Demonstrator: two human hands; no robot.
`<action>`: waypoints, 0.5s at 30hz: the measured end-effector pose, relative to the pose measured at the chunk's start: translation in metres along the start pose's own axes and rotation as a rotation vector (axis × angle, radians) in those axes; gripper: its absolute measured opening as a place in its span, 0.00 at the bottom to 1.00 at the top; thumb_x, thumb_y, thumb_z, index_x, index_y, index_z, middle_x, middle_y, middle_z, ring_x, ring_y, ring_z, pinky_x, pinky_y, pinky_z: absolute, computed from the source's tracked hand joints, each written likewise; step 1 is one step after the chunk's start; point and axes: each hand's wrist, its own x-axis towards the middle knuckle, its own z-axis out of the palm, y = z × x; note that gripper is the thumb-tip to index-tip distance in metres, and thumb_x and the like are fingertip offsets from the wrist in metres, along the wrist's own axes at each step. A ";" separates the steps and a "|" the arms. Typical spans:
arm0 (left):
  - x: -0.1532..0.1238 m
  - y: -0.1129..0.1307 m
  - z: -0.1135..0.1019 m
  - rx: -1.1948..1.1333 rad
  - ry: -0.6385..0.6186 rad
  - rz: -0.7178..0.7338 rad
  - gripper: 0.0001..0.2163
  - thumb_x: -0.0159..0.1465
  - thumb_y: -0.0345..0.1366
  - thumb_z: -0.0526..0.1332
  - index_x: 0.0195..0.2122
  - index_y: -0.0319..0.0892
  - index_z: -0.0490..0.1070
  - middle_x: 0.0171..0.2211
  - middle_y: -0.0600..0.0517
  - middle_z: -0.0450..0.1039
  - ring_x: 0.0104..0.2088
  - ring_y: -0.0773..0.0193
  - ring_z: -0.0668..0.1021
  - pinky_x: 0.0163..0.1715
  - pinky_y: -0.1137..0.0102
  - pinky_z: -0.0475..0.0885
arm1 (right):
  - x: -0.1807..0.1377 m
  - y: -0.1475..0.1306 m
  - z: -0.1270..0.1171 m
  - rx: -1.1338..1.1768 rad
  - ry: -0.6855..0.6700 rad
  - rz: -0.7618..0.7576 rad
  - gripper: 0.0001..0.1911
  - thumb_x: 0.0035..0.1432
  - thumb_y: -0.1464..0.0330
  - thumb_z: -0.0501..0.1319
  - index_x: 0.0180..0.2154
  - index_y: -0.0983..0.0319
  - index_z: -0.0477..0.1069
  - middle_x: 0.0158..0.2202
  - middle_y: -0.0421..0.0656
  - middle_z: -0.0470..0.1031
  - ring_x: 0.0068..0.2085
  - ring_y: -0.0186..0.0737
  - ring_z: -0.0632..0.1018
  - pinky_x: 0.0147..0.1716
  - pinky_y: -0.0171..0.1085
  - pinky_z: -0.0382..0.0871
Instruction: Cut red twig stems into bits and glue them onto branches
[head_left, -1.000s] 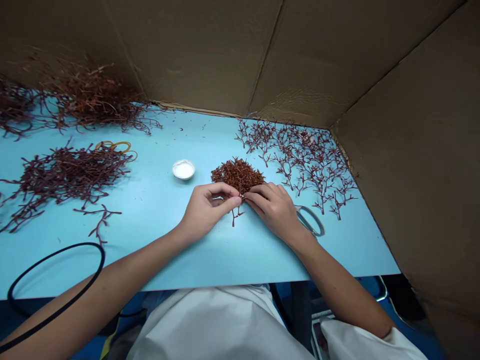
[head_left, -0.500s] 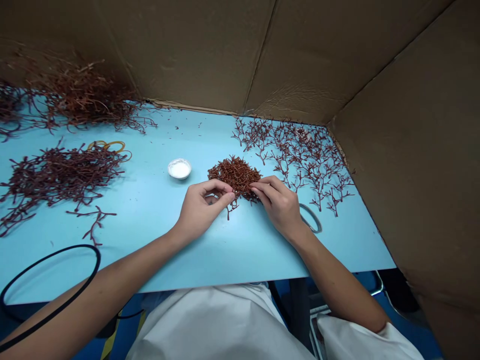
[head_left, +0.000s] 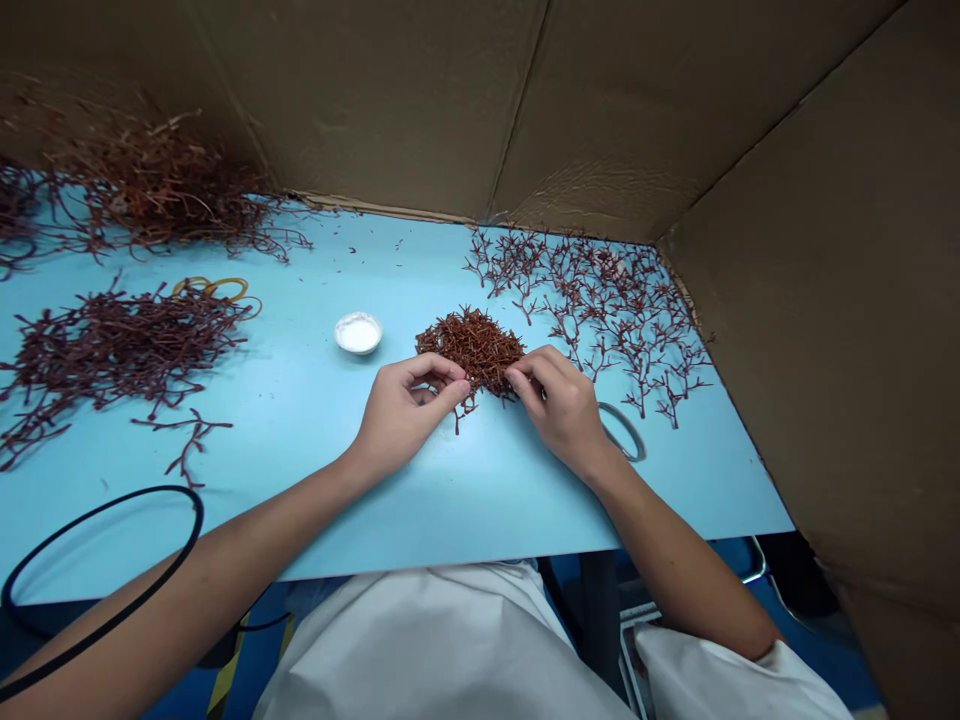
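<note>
A small heap of short reddish-brown twig pieces (head_left: pixel 472 340) lies on the light-blue table, directly beyond my hands. My left hand (head_left: pixel 397 410) is at the heap's near left edge, thumb and index finger pinched together; a forked twig (head_left: pixel 459 415) lies just beside the fingertips. On the right edge of the heap, my right hand (head_left: pixel 562 405) has its thumb and fingers closed together in a pinch. Whatever either pinch holds is too small or too hidden to make out. A small white bowl (head_left: pixel 358 333) with white contents stands left of the heap.
Branching twigs (head_left: pixel 622 310) spread over the back right. Bundled dark twigs (head_left: pixel 120 345) and yellow rubber bands (head_left: pixel 217 288) lie left, before a larger tangled pile (head_left: pixel 165 195). Grey scissor-like handles (head_left: pixel 626 430) show beside my right wrist. A black loop (head_left: pixel 199 510) crosses my left forearm. Cardboard walls (head_left: pixel 600 110) enclose the table.
My right hand has shifted very slightly right and its fingers have curled in a little more. My left hand keeps nearly the same pinch. The view has tilted slightly.
</note>
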 end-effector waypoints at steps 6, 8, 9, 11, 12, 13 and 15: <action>-0.001 0.001 0.000 -0.003 -0.005 -0.012 0.06 0.59 0.37 0.70 0.31 0.41 0.79 0.32 0.51 0.80 0.31 0.66 0.78 0.27 0.74 0.72 | 0.004 -0.006 -0.004 0.240 -0.023 0.198 0.14 0.74 0.68 0.54 0.32 0.58 0.68 0.31 0.41 0.73 0.34 0.38 0.75 0.36 0.38 0.68; -0.001 0.001 0.001 -0.011 -0.010 -0.018 0.06 0.59 0.37 0.70 0.31 0.41 0.79 0.32 0.51 0.79 0.31 0.66 0.78 0.27 0.74 0.72 | 0.005 -0.007 -0.004 0.301 -0.048 0.250 0.16 0.75 0.67 0.54 0.32 0.58 0.69 0.31 0.41 0.73 0.34 0.38 0.75 0.36 0.38 0.67; -0.001 0.001 0.001 -0.018 -0.014 -0.023 0.06 0.59 0.38 0.70 0.31 0.41 0.78 0.31 0.51 0.79 0.30 0.66 0.77 0.26 0.74 0.71 | 0.005 -0.007 -0.004 0.319 -0.055 0.266 0.16 0.75 0.67 0.54 0.32 0.59 0.69 0.31 0.41 0.73 0.34 0.38 0.75 0.37 0.38 0.67; 0.000 0.001 0.001 -0.029 -0.021 -0.031 0.06 0.58 0.38 0.71 0.30 0.41 0.78 0.31 0.51 0.79 0.29 0.67 0.76 0.26 0.74 0.71 | 0.004 -0.009 -0.004 0.353 -0.057 0.278 0.16 0.75 0.66 0.54 0.32 0.59 0.71 0.32 0.41 0.74 0.34 0.38 0.75 0.37 0.39 0.66; 0.001 0.001 0.001 -0.031 -0.022 -0.034 0.06 0.58 0.38 0.71 0.30 0.40 0.78 0.31 0.51 0.79 0.28 0.67 0.76 0.26 0.74 0.71 | 0.004 -0.010 -0.004 0.378 -0.060 0.282 0.15 0.74 0.66 0.55 0.33 0.59 0.72 0.32 0.41 0.74 0.34 0.38 0.75 0.37 0.38 0.66; 0.001 0.001 0.001 -0.031 -0.024 -0.037 0.07 0.58 0.38 0.70 0.30 0.40 0.78 0.31 0.51 0.79 0.27 0.68 0.75 0.26 0.74 0.71 | 0.004 -0.011 -0.004 0.416 -0.067 0.287 0.14 0.74 0.66 0.56 0.33 0.59 0.73 0.33 0.41 0.74 0.34 0.37 0.74 0.35 0.38 0.65; 0.001 0.000 0.001 -0.020 -0.026 -0.040 0.07 0.58 0.38 0.70 0.30 0.40 0.79 0.30 0.51 0.80 0.27 0.67 0.76 0.25 0.73 0.72 | 0.004 -0.015 -0.005 0.512 -0.090 0.300 0.13 0.73 0.66 0.58 0.33 0.59 0.74 0.33 0.41 0.75 0.33 0.37 0.74 0.33 0.38 0.64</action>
